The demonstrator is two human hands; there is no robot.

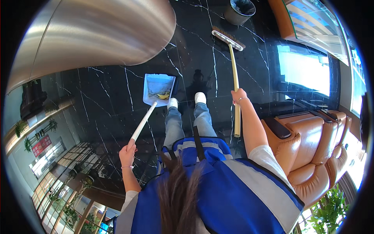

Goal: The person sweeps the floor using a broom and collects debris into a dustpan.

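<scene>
My left hand (127, 154) grips the upper end of a pale dustpan handle (143, 122). Its whitish-blue plastic dustpan (158, 84) sits just ahead of my left shoe, holding dirt and a yellowish leaf (164, 96). My right hand (239, 96) is closed around the yellow wooden handle (234, 68) of a push broom, whose lower shaft end sticks out behind the hand. The broom head (228, 40), with brown bristles, lies farther forward on the black floor, angled, to the right of the dustpan and apart from it.
Dark marble-patterned tiles (201, 58) surround my white shoes. A metal bin (239, 12) stands beyond the broom head. A large curved metallic counter (117, 32) fills the upper left. Tan leather armchairs (306, 140) stand at the right, below a glass-sided case (317, 26).
</scene>
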